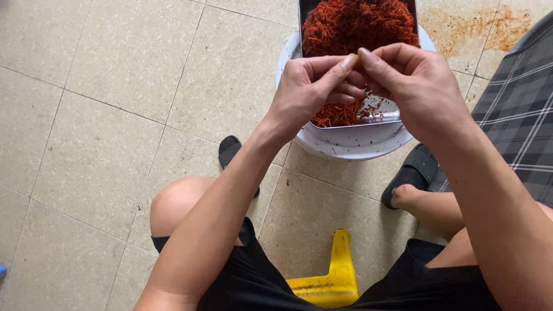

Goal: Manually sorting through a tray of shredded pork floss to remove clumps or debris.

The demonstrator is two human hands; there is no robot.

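A metal tray (385, 117) heaped with red-orange shredded strands (357, 26) rests on a round white basin (351, 144) on the tiled floor. Both hands are raised together just above the tray's near edge. My left hand (308, 86) and my right hand (412, 80) pinch a small tan piece (355, 59) between thumbs and fingertips; most of that piece is hidden by the fingers. A thin scatter of strands lies in the tray's near corner under the hands.
I sit on a low yellow stool (334, 276), knees apart, black slippers (415, 173) on both feet beside the basin. A grey plaid cloth (518, 109) lies at the right. Orange stains (461, 26) mark the beige floor tiles near the tray.
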